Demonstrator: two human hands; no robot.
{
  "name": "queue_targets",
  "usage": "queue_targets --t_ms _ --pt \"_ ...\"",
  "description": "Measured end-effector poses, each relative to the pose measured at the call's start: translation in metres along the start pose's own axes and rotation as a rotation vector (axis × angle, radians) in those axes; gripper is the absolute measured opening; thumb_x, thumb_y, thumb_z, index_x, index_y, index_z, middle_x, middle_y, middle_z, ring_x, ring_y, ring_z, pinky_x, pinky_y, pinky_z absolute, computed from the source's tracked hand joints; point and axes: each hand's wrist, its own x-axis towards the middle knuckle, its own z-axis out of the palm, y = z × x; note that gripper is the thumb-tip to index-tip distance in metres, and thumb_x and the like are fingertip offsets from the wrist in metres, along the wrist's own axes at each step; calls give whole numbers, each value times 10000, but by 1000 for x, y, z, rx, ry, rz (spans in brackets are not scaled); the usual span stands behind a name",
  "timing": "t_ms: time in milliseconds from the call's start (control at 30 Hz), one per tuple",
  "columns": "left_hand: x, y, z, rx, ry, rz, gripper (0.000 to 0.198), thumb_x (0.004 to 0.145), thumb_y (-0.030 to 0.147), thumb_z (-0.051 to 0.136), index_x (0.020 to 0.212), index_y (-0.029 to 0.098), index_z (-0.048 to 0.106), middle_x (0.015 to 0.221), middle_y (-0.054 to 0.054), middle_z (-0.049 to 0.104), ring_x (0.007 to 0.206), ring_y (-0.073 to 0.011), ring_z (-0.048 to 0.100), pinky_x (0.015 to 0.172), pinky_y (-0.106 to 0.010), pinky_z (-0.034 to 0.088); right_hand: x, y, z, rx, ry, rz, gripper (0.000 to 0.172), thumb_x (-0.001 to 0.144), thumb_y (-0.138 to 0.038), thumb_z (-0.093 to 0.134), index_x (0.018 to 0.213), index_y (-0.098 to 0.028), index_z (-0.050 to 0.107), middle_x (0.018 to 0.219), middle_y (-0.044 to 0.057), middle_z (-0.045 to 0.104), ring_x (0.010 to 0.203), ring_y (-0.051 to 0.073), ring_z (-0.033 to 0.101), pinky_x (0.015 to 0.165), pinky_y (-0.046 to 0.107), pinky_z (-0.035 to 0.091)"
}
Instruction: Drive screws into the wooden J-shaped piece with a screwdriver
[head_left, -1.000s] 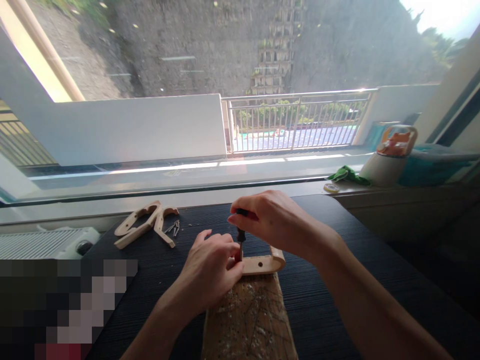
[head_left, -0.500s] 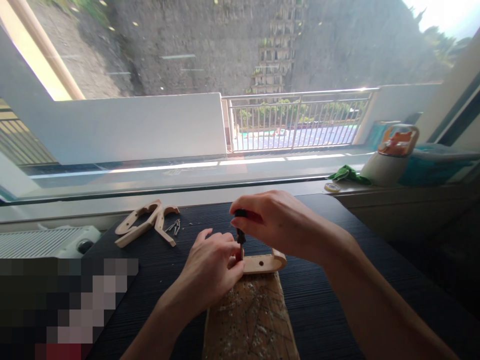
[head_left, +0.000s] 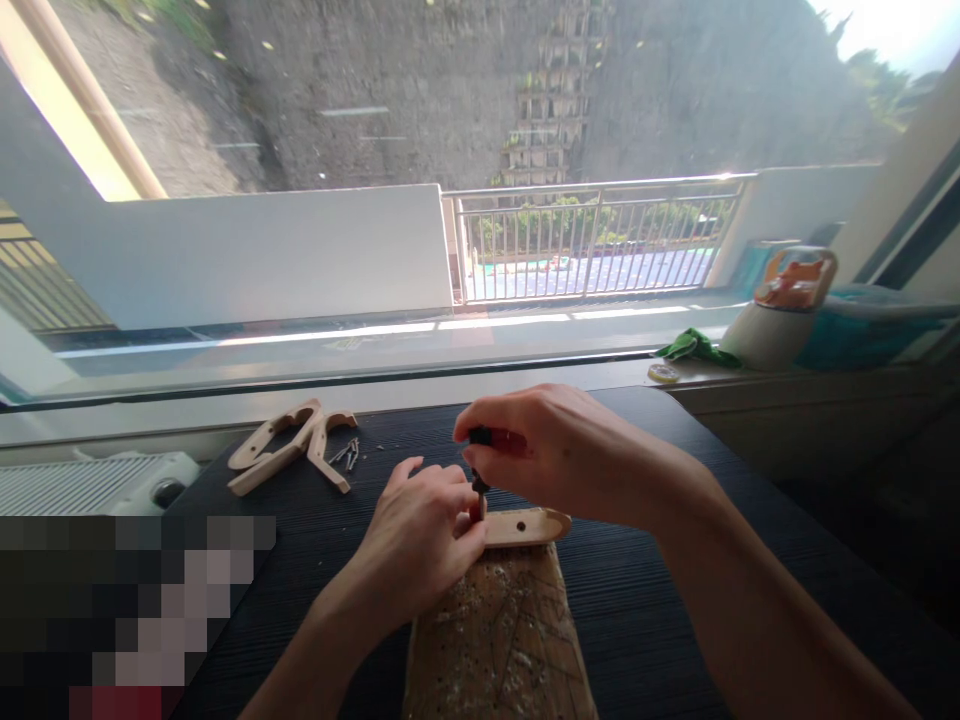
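Note:
My right hand [head_left: 555, 450] is closed around the handle of a screwdriver [head_left: 481, 437], black with red on it, its shaft pointing down. The tip is hidden behind the fingers of my left hand [head_left: 427, 520]. That hand is closed on the left end of a pale wooden hook [head_left: 521, 527], its thumb and fingertips beside the screwdriver shaft. A dark screw hole shows in the hook's bare right half. The hook lies across the far end of a worn wooden board [head_left: 506, 640], which is full of small holes and scratches.
On the black table [head_left: 360, 630], more pale wooden hooks [head_left: 274, 440] lie at the back left beside several loose screws [head_left: 347, 455]. Behind runs a window sill with a green cloth [head_left: 694, 346] and a white container [head_left: 780, 320]. A radiator [head_left: 97, 485] stands at left.
My right hand has turned slightly with the screwdriver, and its fingertips have shifted a little left and down. The left hand and the hook stay in place.

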Motion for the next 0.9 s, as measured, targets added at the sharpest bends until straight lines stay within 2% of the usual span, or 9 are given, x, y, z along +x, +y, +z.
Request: queue_targets --t_ms 133,367,600,767,900 --pt "0 0 -1 -10 -7 -10 199 760 233 481 627 231 628 730 14 624 798 -170 568 984 -447 260 3 1 -2 38 -15 2 184 846 -312 486 883 -211 636 625 -33 571 550 71 426 511 215 233" --pt "-1 0 -1 -26 -11 -15 172 759 234 481 649 227 613 717 19 603 765 -159 552 1001 -479 231 7 4 4 -14 20 113 241 840 -372 494 813 -174 629 591 -16 552 519 77 410 500 235 212" --pt "0 0 -2 -33 -12 3 188 760 224 481 637 233 624 723 18 615 775 -169 561 991 -479 243 1 1 -2 35 7 41 205 838 -306 492 954 -222 640 626 -30 573 540 78 439 518 228 230" --pt "0 1 -2 -24 -11 -6 186 760 225 485 633 233 620 727 21 610 774 -167 557 992 -475 247 4 4 -1 59 17 29 184 840 -296 498 883 -195 645 630 -28 580 552 74 445 518 223 238" --pt "-1 2 -3 -22 -27 -7 170 767 234 483 664 230 618 725 19 602 772 -163 555 1001 -476 238 6 8 1 26 34 78 202 831 -337 513 834 -175 634 625 -19 576 537 75 431 506 230 228"
